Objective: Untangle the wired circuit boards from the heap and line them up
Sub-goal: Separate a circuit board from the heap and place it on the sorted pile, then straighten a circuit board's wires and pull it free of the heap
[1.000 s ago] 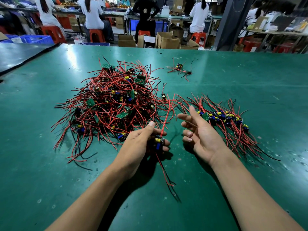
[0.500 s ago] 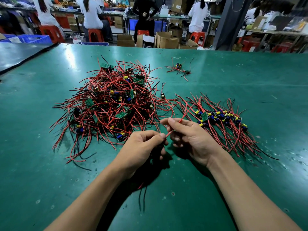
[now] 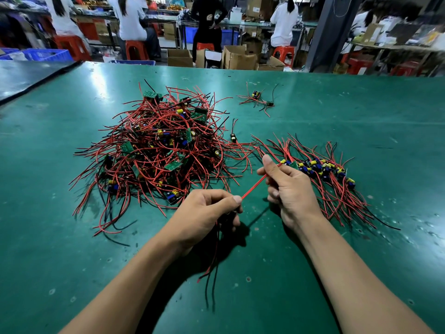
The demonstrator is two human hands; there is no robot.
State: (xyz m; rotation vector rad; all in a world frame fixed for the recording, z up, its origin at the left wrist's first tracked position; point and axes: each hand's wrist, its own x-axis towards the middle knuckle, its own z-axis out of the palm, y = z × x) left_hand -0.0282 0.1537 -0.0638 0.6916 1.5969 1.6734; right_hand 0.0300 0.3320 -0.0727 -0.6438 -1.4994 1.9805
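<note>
**Red wire drawn taut between two hands beside the heap**

A wide green matted work table (image 3: 361, 121) is filling the view, its surface lying scuffed and spotted; on its left half a big tangled heap of red and black wires with small green circuit boards (image 3: 159, 150) is sitting, loose wire ends spreading out to the left and near sides; to the right of the heap a flatter row of wired boards with blue and yellow components (image 3: 322, 174) is lying, its boards running in a line from left to right and its wires fanning out toward the near right; at the far middle of the table a small separate cluster of wired boards (image 3: 258, 100) is resting well apart from both.

Near the middle, the left hand (image 3: 204, 215) is closing thumb and fingers on a bunch of wires, with red and black ends hanging down below the fist toward the near edge; whether a board is sitting inside the fist cannot be told; the right hand (image 3: 289, 191) is pinching the far end of a single straight red wire (image 3: 255, 184) between thumb and curled fingers, just in front of the left end of the row; the wire is stretching diagonally between the two hands, above the table.
</note>
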